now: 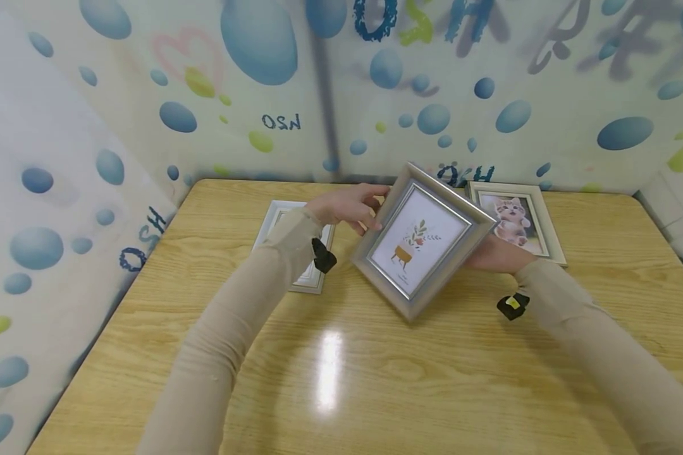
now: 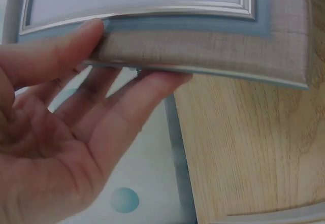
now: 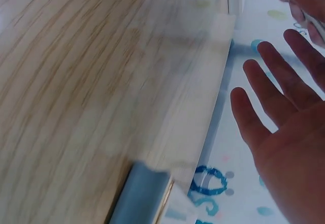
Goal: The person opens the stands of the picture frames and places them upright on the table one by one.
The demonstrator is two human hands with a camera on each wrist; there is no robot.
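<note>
Three rectangular picture frames in all: one raised between two bare hands, two lying on the tabletop. Held frame: a broad-bordered, silver-taupe rectangular picture frame (image 1: 424, 243), tilted on the diagonal above the pale, wood-grained tabletop (image 1: 404, 379), front upward; border woven-looking in the left wrist view, with a bluish-grey inner band and a ridged, shiny silver lip around a white potted-plant print (image 1: 415, 254). Contact between lowest corner and tabletop impossible to tell.

Left hand (image 1: 347, 205): pinching the border at the held frame's left side, thumb on the front, fingers beneath. Right hand (image 1: 498, 254): partly hidden behind the right side of the same frame; fingers extended and spread in the right wrist view, gripping nothing; touch against the back impossible to tell.

At left, a white rectangular picture frame (image 1: 312, 278) with stepped moulding, flat and largely covered by the beige left sleeve (image 1: 222, 341). At right rear, a cream rectangular picture frame (image 1: 518, 222) around a kitten photograph (image 1: 509, 218), near the patterned wall (image 1: 410, 114) and overlapped by the held frame and right hand. Two small black wrist units: left unit (image 1: 322, 256), right unit (image 1: 513, 306), the latter yellow-marked and beside the beige right sleeve (image 1: 597, 347).
</note>
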